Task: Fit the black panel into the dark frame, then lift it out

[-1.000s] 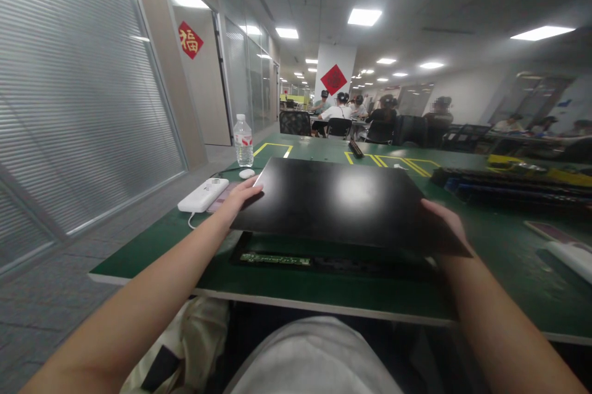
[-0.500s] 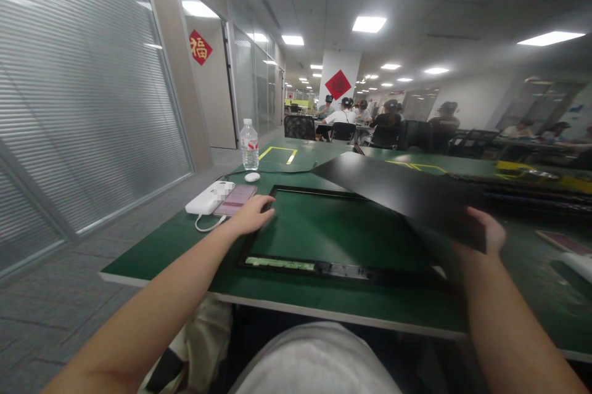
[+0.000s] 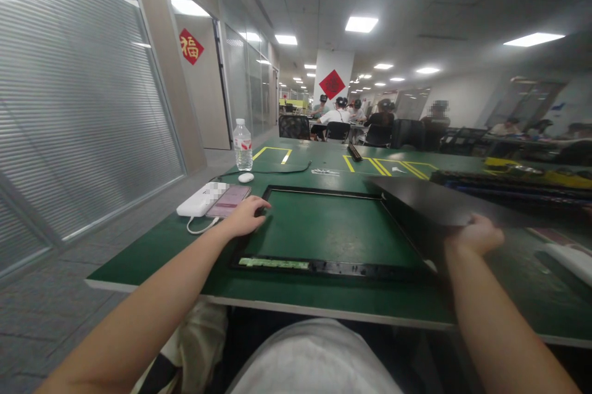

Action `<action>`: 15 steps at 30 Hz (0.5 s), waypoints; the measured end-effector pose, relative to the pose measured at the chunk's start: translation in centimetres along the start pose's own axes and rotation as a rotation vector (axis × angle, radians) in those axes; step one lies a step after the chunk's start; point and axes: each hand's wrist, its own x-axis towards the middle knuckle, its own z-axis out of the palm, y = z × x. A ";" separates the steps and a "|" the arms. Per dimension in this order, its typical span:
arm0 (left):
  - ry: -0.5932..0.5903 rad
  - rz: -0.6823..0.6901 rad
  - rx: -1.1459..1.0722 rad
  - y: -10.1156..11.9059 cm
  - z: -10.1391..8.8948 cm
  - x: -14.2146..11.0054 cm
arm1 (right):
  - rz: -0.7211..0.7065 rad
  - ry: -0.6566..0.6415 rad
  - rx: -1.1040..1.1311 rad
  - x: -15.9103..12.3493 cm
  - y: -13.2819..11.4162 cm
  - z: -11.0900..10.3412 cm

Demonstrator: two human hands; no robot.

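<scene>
Presently, your green table (image 3: 134, 264) extends beneath both hands. Your right hand (image 3: 476, 235) grips the dark panel (image 3: 428, 197), held aslant by the frame's right side; most of the opening is uncovered, making its inside accessible. The black frame (image 3: 342, 269) lies flat between your hands. Your left hand (image 3: 243, 216), fingers loosely spread, is at its left edge; contact cannot be confirmed. Beyond that hand: bottle (image 3: 243, 152), then phone (image 3: 234, 201) beside it.
</scene>
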 end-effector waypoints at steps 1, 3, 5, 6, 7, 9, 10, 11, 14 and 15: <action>-0.003 0.000 0.005 0.0 0.0 0.0 | 0.008 0.012 -0.005 -0.3 -0.1 0.0; -0.010 -0.001 0.017 0.0 0.0 0.0 | 0.050 0.012 -0.025 -0.6 -0.2 0.0; -0.015 0.001 0.020 -0.1 0.0 0.0 | 0.101 0.013 -0.043 -0.4 0.0 -0.1; -0.015 0.004 0.018 -0.1 0.0 0.0 | 0.125 0.008 -0.048 -0.3 0.2 -0.2; -0.015 0.007 0.016 -0.2 0.0 0.0 | 0.148 0.004 -0.051 0.0 0.5 -0.2; -0.016 0.015 0.016 -0.3 0.1 0.1 | 0.195 -0.013 -0.043 0.6 1.3 -0.3; -0.017 0.019 0.017 -0.4 0.2 0.1 | 0.228 -0.015 -0.048 0.9 1.7 -0.4; -0.017 0.023 0.018 -0.5 0.2 0.1 | 0.258 -0.018 -0.055 1.3 2.2 -0.5; -0.021 0.034 0.025 -0.8 0.4 0.3 | 0.340 -0.036 -0.091 2.6 3.5 -0.7; -0.024 0.036 0.029 -0.9 0.4 0.3 | 0.357 -0.045 -0.099 3.1 3.9 -0.9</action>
